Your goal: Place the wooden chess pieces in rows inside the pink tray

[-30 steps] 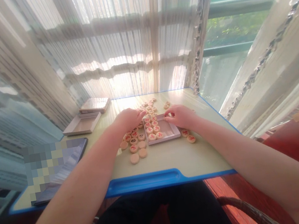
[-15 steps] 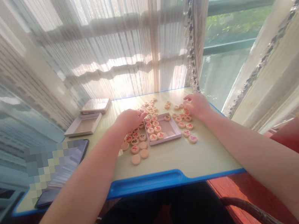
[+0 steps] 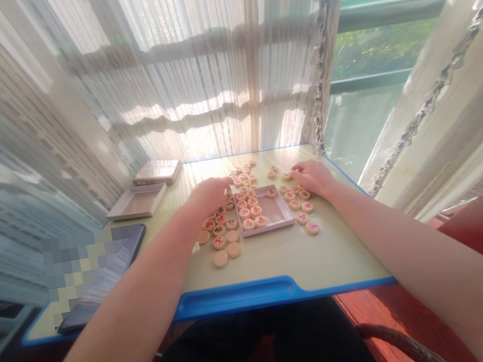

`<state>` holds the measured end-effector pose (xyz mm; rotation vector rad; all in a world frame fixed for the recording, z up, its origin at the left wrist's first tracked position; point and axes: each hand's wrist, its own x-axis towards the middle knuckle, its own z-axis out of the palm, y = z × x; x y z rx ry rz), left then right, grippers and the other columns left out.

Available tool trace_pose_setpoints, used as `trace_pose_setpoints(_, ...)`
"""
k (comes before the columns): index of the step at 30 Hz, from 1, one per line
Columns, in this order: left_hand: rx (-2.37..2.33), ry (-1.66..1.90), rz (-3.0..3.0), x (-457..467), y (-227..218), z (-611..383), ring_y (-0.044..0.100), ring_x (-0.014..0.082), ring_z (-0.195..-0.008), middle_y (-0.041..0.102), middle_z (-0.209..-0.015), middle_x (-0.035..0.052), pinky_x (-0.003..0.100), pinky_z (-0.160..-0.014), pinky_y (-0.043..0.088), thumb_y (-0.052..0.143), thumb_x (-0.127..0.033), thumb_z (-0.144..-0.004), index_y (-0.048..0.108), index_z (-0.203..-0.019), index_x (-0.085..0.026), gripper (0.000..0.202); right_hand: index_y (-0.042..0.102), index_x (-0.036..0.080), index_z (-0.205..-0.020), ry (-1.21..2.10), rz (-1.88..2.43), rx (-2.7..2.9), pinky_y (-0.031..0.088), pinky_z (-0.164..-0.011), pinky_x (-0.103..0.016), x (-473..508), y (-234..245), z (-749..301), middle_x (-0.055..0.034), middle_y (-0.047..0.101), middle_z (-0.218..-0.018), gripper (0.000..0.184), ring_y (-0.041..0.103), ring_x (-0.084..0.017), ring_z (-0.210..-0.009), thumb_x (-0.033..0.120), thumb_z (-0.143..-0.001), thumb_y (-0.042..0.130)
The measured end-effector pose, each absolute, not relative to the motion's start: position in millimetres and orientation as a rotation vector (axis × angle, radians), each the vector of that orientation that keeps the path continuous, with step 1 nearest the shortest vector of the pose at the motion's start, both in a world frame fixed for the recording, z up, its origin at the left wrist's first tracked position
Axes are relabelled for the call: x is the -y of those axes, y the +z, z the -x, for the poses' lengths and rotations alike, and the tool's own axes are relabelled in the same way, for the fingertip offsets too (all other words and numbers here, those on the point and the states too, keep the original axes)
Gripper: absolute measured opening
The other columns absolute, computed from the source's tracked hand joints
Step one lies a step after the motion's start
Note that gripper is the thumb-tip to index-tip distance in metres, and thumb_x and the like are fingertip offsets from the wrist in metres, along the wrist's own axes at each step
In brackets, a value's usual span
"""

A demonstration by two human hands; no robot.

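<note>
Round xiangqi pieces (image 3: 219,230) with red or black characters lie around a shallow open box (image 3: 285,219). Inside the box, red-marked pieces (image 3: 254,210) stand in two columns on the left, and one black-marked piece (image 3: 271,192) sits alone at the upper right. My left hand (image 3: 212,194) is over the pieces left of the box, fingers bent but apart, its fingertips near the far cluster. Past the box's right side, my right hand (image 3: 314,177) reaches with parted fingers to a piece (image 3: 287,176); contact is unclear. Neither hand shows a piece held.
An open box lid or tray (image 3: 137,202) lies at the back left, by a closed flat box (image 3: 157,172). A dark tablet-like slab (image 3: 100,279) rests at the left. The table has a blue rim with a groove (image 3: 237,296). Sheer curtains (image 3: 204,70) hang behind.
My left hand has drawn back slightly from the box's left columns. My right hand has shifted left, off the red pieces and toward a piece farther in. The view has tilted slightly.
</note>
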<state>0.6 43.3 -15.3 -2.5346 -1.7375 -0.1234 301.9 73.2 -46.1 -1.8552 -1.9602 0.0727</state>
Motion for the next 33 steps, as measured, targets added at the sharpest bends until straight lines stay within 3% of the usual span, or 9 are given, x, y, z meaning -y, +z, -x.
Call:
trace_pose_setpoints(5,1.725,-0.11,2.634,-41.6,-13.7,0.6,0.062,0.0174,-0.091,0.062,-0.121,0.0023,0.023,-0.073,0.047,0.039,-0.004,-0.075,0.041,-0.141,-0.036,0.074,0.073,0.02,-0.103,0.09,1.816,1.969,0.042,-0.086,-0.032,-75.3,-48.0,-303.6,-0.009,0.07,-0.105,0.036,0.06,-0.023,-0.101,0.037,-0.084,0.047)
trace_pose_setpoints(10,1.712,-0.102,2.693,-40.9,-14.4,1.1,0.058,0.0172,-0.104,0.055,-0.13,-0.0005,0.021,-0.08,0.047,0.038,-0.004,-0.075,0.057,-0.128,-0.038,0.066,0.074,0.02,-0.095,0.071,1.832,2.013,0.042,-0.078,-0.03,-74.9,-45.5,-304.0,-0.0093,0.072,-0.098,0.039,0.062,-0.023,-0.095,0.04,-0.088,0.041)
trace_pose_setpoints(16,1.722,-0.065,2.599,-40.8,-16.5,-1.4,0.059,0.0194,-0.099,0.057,-0.126,0.0013,0.024,-0.073,0.049,0.04,-0.005,-0.077,0.041,-0.14,-0.041,0.072,0.074,0.02,-0.091,0.026,1.868,2.046,0.039,-0.071,-0.029,-75.2,-43.7,-304.0,-0.0088,0.073,-0.093,0.045,0.063,-0.022,-0.088,0.045,-0.09,0.035)
trace_pose_setpoints(22,1.718,-0.012,2.643,-40.9,-14.5,-1.4,0.058,0.0173,-0.104,0.052,-0.133,-0.003,0.021,-0.077,0.048,0.042,-0.004,-0.076,0.052,-0.132,-0.042,0.069,0.073,0.02,-0.096,0.035,1.848,2.041,0.04,-0.073,-0.028,-76.1,-45.1,-305.4,-0.0085,0.072,-0.098,0.043,0.063,-0.022,-0.093,0.045,-0.089,0.038)
trace_pose_setpoints(28,1.694,0.087,2.636,-36.9,-7.8,-3.3,0.059,0.0189,-0.104,0.049,-0.137,-0.0018,0.023,-0.074,0.049,0.042,-0.003,-0.075,0.036,-0.141,-0.046,0.079,0.074,0.02,-0.093,0.064,1.845,2.035,0.041,-0.071,-0.029,-73.0,-42.5,-304.3,-0.009,0.072,-0.096,0.044,0.063,-0.022,-0.09,0.044,-0.089,0.037)
trace_pose_setpoints(33,1.645,0.245,2.648,-34.9,-2.0,-5.0,0.06,0.0175,-0.103,0.046,-0.141,0.0009,0.02,-0.07,0.049,0.043,0.002,-0.07,0.04,-0.141,-0.039,0.082,0.073,0.021,-0.095,0.083,1.838,2.008,0.041,-0.077,-0.03,-73.6,-43.9,-303.8,-0.0076,0.073,-0.096,0.04,0.063,-0.023,-0.094,0.045,-0.087,0.042)
